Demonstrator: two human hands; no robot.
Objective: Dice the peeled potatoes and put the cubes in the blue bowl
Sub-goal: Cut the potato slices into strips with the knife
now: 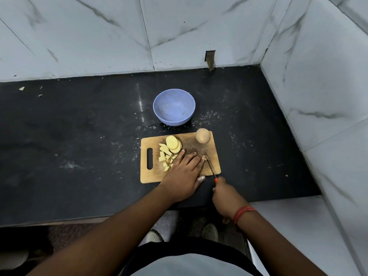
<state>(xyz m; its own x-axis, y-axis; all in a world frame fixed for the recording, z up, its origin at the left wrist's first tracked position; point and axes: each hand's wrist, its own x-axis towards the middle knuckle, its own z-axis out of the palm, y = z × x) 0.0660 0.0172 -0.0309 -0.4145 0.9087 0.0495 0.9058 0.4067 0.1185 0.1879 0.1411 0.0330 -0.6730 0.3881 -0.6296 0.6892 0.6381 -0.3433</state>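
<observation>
Potato pieces [166,156] on board [214,156] (black counter [79,136])

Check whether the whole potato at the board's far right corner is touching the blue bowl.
Apart. The head view shows the whole potato on the cutting board, with a strip of black counter plainly visible between it and the blue bowl.
</observation>
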